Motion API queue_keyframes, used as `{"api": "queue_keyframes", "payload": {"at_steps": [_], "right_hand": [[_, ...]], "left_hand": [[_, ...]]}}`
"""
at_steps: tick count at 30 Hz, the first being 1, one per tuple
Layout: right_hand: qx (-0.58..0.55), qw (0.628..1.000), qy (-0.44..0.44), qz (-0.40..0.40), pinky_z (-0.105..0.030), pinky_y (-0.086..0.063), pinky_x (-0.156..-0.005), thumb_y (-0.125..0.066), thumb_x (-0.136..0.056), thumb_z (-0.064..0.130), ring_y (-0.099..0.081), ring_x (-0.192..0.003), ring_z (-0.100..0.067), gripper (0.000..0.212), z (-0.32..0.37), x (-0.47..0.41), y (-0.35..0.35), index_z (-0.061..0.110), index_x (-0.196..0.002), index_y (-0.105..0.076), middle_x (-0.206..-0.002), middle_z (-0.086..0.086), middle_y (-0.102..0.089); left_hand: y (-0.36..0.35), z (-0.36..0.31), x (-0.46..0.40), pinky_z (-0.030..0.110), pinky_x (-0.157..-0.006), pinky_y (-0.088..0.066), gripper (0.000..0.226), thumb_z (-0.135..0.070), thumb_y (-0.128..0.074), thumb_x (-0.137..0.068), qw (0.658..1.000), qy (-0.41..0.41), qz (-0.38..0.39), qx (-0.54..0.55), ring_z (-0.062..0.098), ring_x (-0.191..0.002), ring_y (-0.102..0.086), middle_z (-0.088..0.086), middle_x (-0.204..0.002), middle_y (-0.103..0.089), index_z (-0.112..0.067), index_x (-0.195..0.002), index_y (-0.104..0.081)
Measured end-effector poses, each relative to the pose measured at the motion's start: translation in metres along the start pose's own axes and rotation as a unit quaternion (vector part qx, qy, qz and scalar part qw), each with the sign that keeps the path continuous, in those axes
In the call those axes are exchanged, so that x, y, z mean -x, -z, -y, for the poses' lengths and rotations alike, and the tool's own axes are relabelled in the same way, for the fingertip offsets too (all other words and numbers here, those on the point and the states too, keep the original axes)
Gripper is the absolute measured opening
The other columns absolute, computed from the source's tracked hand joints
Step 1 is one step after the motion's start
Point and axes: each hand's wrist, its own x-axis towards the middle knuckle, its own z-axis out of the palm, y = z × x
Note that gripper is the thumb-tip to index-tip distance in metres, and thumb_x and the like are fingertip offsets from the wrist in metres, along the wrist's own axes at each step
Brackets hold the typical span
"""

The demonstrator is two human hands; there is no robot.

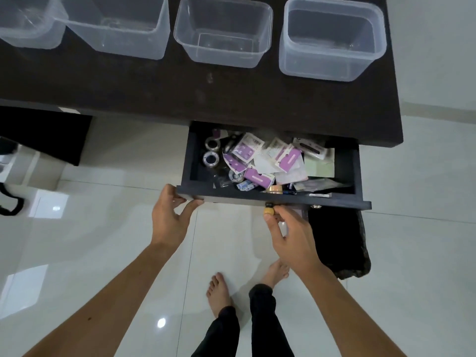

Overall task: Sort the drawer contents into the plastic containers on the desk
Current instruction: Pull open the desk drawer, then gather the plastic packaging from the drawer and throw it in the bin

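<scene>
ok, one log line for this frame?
phase: drawer open | left hand grips its front corner | right hand pinches knob | containers empty

Four clear plastic containers sit in a row along the far part of the dark wooden desk, left to right. Below the desk's near edge, toward its right end, the dark open drawer juts out toward us. In it: rolls of clear tape at the left, purple-and-white paper packets heaped through the middle and right. Left hand grips the drawer front's left corner; right hand pinches the small round knob at its middle. A black bag sits under the drawer's right end, on the white tiled floor.
</scene>
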Motion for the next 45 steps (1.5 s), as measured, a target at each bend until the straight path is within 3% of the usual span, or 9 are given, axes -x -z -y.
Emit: {"api": "queue_keyframes", "payload": {"at_steps": [4, 10, 17, 22, 26, 29, 37, 41, 45], "right_hand": [[0.010, 1.000, -0.008, 0.009, -0.018, -0.048, -0.066, -0.055, -0.103, 0.040, -0.062, -0.079, -0.003, 0.031, 0.003, 0.020, 0.004, 0.014, -0.104, -0.072, -0.089, 0.006, -0.072], [-0.002, 1.000, -0.022, 0.021, -0.023, -0.050, -0.068, -0.060, -0.103, 0.030, -0.064, -0.080, -0.010, 0.022, 0.007, 0.045, 0.007, 0.012, -0.102, -0.072, -0.088, 0.003, -0.072], [-0.015, 0.999, -0.028, 0.023, -0.017, -0.046, -0.070, -0.058, -0.103, 0.033, -0.065, -0.080, -0.010, 0.027, 0.008, 0.078, 0.009, 0.011, -0.102, -0.072, -0.088, 0.002, -0.073], [-0.015, 0.999, -0.018, 0.036, -0.021, -0.048, -0.068, -0.060, -0.102, 0.030, -0.065, -0.079, -0.012, 0.023, 0.004, 0.107, 0.011, 0.011, -0.104, -0.073, -0.088, 0.002, -0.073], [-0.010, 0.999, -0.011, 0.046, -0.008, -0.036, -0.068, -0.061, -0.101, 0.030, -0.060, -0.082, -0.009, 0.024, 0.003, 0.124, 0.012, 0.010, -0.104, -0.074, -0.087, 0.002, -0.073], [-0.010, 0.998, -0.006, 0.056, 0.002, -0.036, -0.070, -0.064, -0.102, 0.025, -0.059, -0.087, -0.010, 0.019, 0.002, 0.122, 0.014, 0.010, -0.104, -0.073, -0.089, 0.001, -0.074], [-0.002, 0.998, -0.015, 0.053, 0.004, -0.035, -0.072, -0.065, -0.103, 0.027, -0.064, -0.088, -0.011, 0.020, -0.001, 0.125, 0.007, 0.011, -0.110, -0.074, -0.097, 0.000, -0.077], [-0.010, 0.999, -0.021, 0.042, -0.002, -0.036, -0.073, -0.066, -0.102, 0.026, -0.066, -0.089, -0.010, 0.018, -0.002, 0.125, 0.004, 0.011, -0.108, -0.074, -0.097, 0.002, -0.077], [-0.024, 0.999, -0.015, 0.043, -0.012, -0.044, -0.075, -0.059, -0.103, 0.037, -0.070, -0.088, -0.012, 0.029, 0.007, 0.118, -0.001, 0.013, -0.109, -0.073, -0.096, 0.003, -0.077]], "left_hand": [[0.006, 0.000, 0.021, 0.047, -0.091, -0.061, 0.037, -0.029, -0.085, -0.087, 1.000, 0.020, 0.012, -0.010, 0.023, -0.102, -0.070, 0.001, -0.103, -0.072, -0.017, -0.102, -0.053], [0.016, 0.006, 0.044, 0.050, -0.093, -0.059, 0.039, -0.034, -0.085, -0.086, 0.999, 0.021, 0.023, -0.020, 0.024, -0.099, -0.070, 0.003, -0.101, -0.073, -0.019, -0.099, -0.051], [0.016, 0.014, 0.077, 0.047, -0.095, -0.059, 0.039, -0.031, -0.086, -0.086, 0.999, 0.027, 0.015, -0.029, 0.025, -0.099, -0.069, 0.002, -0.101, -0.072, -0.015, -0.099, -0.052], [0.017, 0.027, 0.107, 0.047, -0.093, -0.060, 0.037, -0.027, -0.086, -0.086, 0.999, 0.026, 0.013, -0.038, 0.027, -0.099, -0.070, 0.002, -0.102, -0.071, -0.015, -0.097, -0.052], [0.016, 0.030, 0.128, 0.049, -0.093, -0.060, 0.034, -0.024, -0.084, -0.088, 0.999, 0.033, 0.003, -0.040, 0.028, -0.104, -0.069, 0.004, -0.108, -0.071, -0.016, -0.102, -0.054], [0.015, 0.029, 0.131, 0.045, -0.090, -0.060, 0.035, -0.024, -0.084, -0.088, 0.999, 0.031, -0.011, -0.037, 0.027, -0.102, -0.068, 0.004, -0.107, -0.071, -0.014, -0.102, -0.054], [0.014, 0.035, 0.129, 0.040, -0.088, -0.058, 0.034, -0.021, -0.085, -0.087, 0.999, 0.012, -0.015, -0.030, 0.027, -0.097, -0.068, 0.002, -0.101, -0.070, -0.018, -0.101, -0.055], [0.016, 0.038, 0.125, 0.040, -0.088, -0.060, 0.033, -0.020, -0.087, -0.086, 1.000, 0.006, -0.009, -0.029, 0.025, -0.095, -0.070, -0.005, -0.097, -0.071, -0.018, -0.099, -0.057], [0.018, 0.032, 0.121, 0.044, -0.089, -0.061, 0.029, -0.016, -0.084, -0.088, 0.999, 0.008, -0.042, -0.012, 0.029, -0.094, -0.070, 0.002, -0.097, -0.070, -0.013, -0.102, -0.058]]}}
